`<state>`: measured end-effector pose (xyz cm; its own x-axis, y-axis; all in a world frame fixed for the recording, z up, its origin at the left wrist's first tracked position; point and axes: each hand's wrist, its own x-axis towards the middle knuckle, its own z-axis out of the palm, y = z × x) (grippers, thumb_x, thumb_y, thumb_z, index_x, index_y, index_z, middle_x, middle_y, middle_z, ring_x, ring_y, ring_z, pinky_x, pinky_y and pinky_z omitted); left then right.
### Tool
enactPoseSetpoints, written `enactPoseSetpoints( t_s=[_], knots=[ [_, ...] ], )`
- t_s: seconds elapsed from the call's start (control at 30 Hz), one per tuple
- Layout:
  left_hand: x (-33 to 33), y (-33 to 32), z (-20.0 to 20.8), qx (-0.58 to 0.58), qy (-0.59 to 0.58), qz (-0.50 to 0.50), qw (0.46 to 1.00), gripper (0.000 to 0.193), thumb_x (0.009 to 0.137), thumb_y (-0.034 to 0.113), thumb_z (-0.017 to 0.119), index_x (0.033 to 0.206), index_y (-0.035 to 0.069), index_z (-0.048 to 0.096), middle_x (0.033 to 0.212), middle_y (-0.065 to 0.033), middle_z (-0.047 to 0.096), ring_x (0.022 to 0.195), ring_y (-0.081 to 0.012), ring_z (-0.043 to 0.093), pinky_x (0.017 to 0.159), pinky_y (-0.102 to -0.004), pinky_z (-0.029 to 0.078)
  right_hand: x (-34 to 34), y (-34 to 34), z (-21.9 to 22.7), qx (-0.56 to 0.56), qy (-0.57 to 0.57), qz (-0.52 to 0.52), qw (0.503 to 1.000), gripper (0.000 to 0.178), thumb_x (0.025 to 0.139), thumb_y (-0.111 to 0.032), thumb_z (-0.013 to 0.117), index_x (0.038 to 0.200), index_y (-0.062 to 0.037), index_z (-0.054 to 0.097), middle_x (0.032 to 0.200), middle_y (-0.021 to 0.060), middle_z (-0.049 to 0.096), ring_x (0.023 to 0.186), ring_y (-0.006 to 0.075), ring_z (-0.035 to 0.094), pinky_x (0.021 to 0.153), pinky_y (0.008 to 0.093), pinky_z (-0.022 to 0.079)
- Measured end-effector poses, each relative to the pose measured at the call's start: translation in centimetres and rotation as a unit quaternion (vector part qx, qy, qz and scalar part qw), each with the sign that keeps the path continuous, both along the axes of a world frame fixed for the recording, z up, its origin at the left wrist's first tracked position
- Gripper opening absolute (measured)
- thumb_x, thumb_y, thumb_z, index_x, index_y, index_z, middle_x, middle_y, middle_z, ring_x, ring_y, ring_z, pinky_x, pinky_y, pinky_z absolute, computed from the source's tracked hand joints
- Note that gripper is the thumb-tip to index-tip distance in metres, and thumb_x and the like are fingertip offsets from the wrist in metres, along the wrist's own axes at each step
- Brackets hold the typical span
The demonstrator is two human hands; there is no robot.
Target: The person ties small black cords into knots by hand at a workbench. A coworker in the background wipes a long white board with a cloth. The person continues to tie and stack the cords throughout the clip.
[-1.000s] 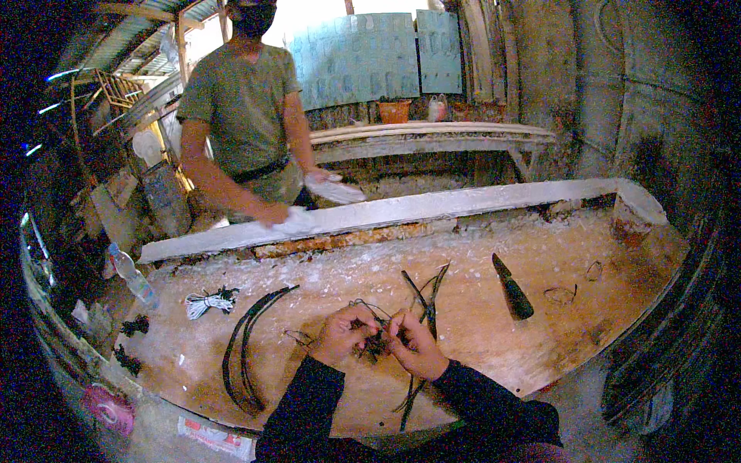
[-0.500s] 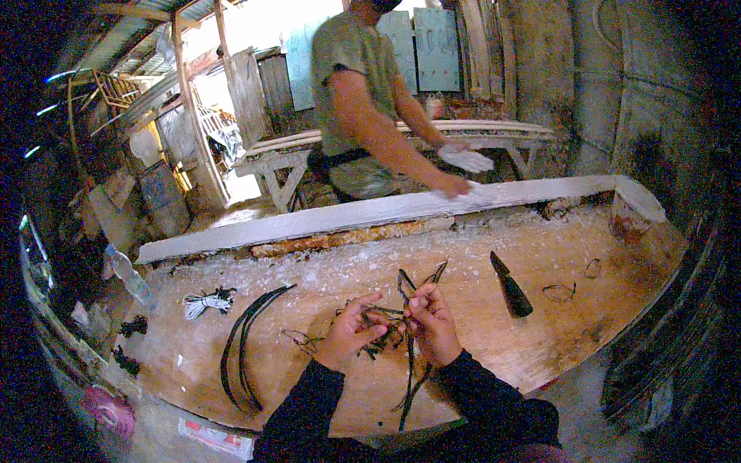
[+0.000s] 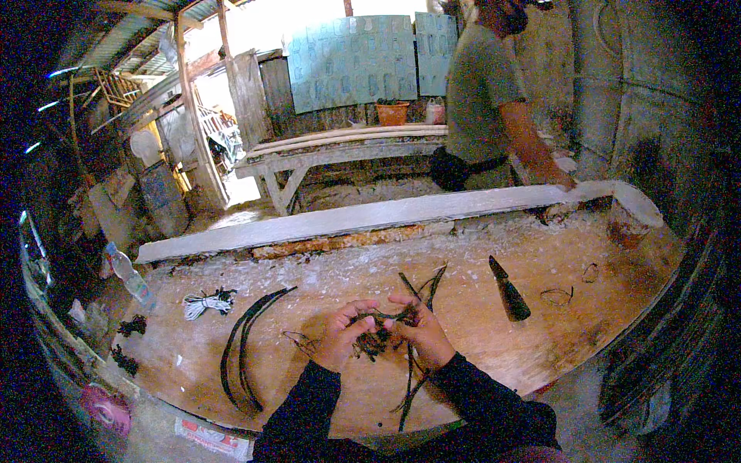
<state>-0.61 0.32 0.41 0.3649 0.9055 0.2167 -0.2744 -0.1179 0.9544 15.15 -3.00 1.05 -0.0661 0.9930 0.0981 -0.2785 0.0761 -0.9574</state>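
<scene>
Between left hand (image 3: 337, 337) and right hand (image 3: 426, 333): dark strip (image 3: 386, 316), pinched by both, looks mid-work. Left of left hand: curved strips (image 3: 225, 363) loose, untouched. Overall progress unclear.

Strips (image 3: 226, 355) on table (image 3: 478, 363), cord bundle (image 3: 207, 304) left, bench (image 3: 355, 155) behind

The right hand (image 3: 426, 333) has tipped inward, and the co-worker (image 3: 477, 108) has moved rightward
</scene>
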Motion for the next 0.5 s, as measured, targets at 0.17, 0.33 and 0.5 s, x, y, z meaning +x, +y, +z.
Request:
enactPoseSetpoints(
  t_s=[0.17,0.33,0.5],
  knots=[
    [-0.1,0.3,-0.2,0.014,-0.001,0.003,1.0,0.028,0.078,0.009,0.053,0.105,0.002,0.051,0.089,-0.0018,0.056,0.074,-0.0081,0.052,0.069,-0.0214,0.043,0.6,0.1,-0.1,0.013,0.058,-0.017,0.998,0.021,0.076,-0.006,0.059,0.095,-0.0036,0.053,0.078,0.0017,0.056,0.075,0.0115,0.054,0.072,0.0241,0.042],
    [-0.6,1.3,-0.9,-0.043,-0.065,0.064,0.995,0.027,0.078,0.008,0.053,0.104,0.003,0.051,0.086,-0.0012,0.055,0.074,-0.0079,0.051,0.068,-0.021,0.042,0.7,0.3,0.1,0.061,0.012,-0.04,0.997,0.018,0.077,-0.008,0.057,0.093,-0.0017,0.054,0.082,0.0035,0.058,0.079,0.0129,0.054,0.077,0.0258,0.04],
    [-1.0,2.0,-1.3,0.03,0.015,0.165,0.986,0.022,0.077,0.004,0.053,0.099,0.003,0.055,0.084,-0.0019,0.055,0.074,-0.0085,0.05,0.068,-0.0205,0.041,1.1,-1.0,1.5,0.024,0.123,0.027,0.992,0.025,0.079,-0.009,0.054,0.102,-0.0003,0.054,0.091,0.0078,0.059,0.086,0.0156,0.054,0.08,0.0278,0.039]
  ],
)
